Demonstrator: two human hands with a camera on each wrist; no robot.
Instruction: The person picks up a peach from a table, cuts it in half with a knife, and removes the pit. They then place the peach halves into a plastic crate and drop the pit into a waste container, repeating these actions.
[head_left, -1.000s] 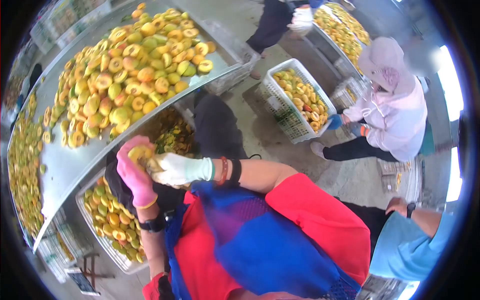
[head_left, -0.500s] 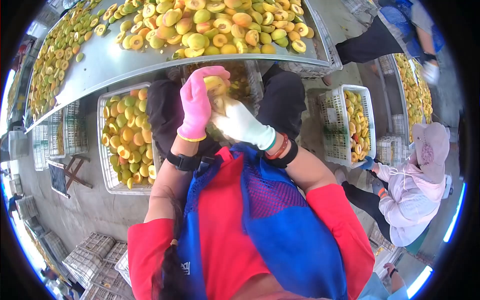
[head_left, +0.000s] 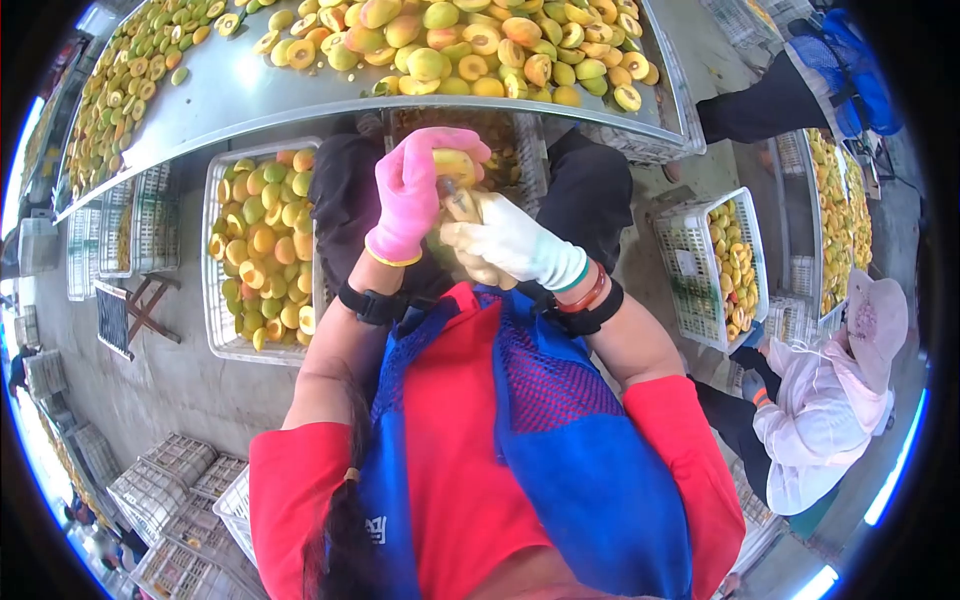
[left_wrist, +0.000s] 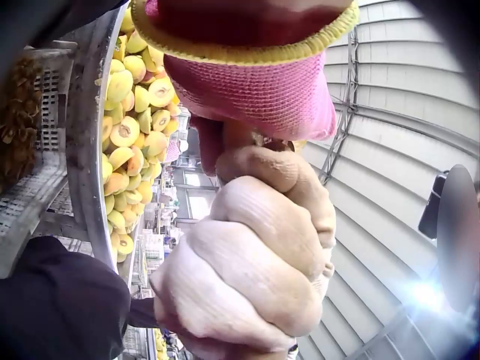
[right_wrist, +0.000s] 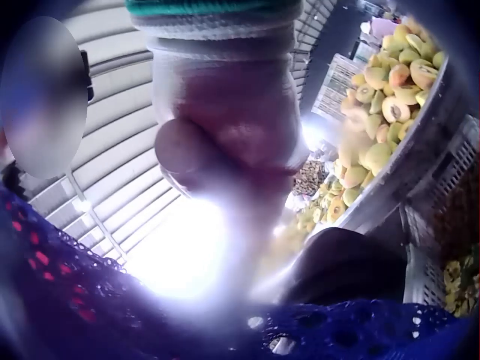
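Observation:
My left hand (head_left: 405, 195), in a pink glove with a yellow cuff, holds a yellow fruit piece (head_left: 456, 165) in curled fingers. Against it is my right hand (head_left: 510, 240), in a white glove with tan-stained fingers. It grips a small tool whose metal-looking tip (head_left: 447, 186) points at the fruit; the handle is mostly hidden. In the left wrist view the right hand (left_wrist: 247, 255) shows as a closed fist directly beneath the pink glove (left_wrist: 251, 94). Glare blurs the right hand (right_wrist: 225, 127) in the right wrist view, where its grip cannot be made out.
A metal table (head_left: 225, 95) bearing halved fruit lies beyond my hands. One fruit-filled crate (head_left: 213, 300) stands at the left, another (head_left: 690, 270) at the right near a seated person (head_left: 815, 410). Between my knees is a bin of scraps (head_left: 515, 150).
The head view has swung round so the table lies across the top. Both hands stay together at the fruit; the right hand has turned, showing its curled fingers and the tool tip.

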